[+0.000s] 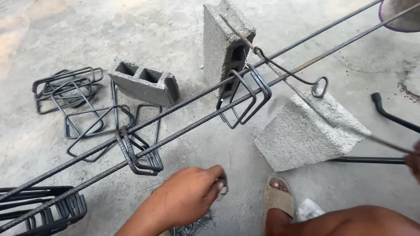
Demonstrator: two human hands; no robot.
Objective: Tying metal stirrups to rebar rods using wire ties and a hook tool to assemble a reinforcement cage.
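Stirrup stacks, far left: bent rectangular dark steel stirrups [65, 89] lie loose on the grey concrete floor [166, 26]; another bundle [52, 214] hangs on the bars at the lower left corner.
Main bars: two long ribbed steel reinforcing bars [183, 116] run diagonally from lower left to upper right, resting on an upright grey hollow concrete block [223, 43].
Threaded stirrups: one pair [140, 155] hangs on the bars left of centre, a second pair [245, 98] beside the upright block.
Left hand: the left hand [190, 196] is low, knuckles up, fingers curled narrowly on a small piece of thin wire [222, 189], just above a heap of short wire ties [192, 225] on the floor.
Tying hook: a bent steel hook tool with a looped end [306, 81] lies over the bars, above a tilted grey concrete block [306, 135].
Right hand: the right hand [413, 159] shows only at the frame edge, around a thin rod [385, 142]; how tightly it grips cannot be told.
Risk: the bars merely rest on the block, so a sideways pull could roll them off; the sandalled foot [278, 199] lies below them.
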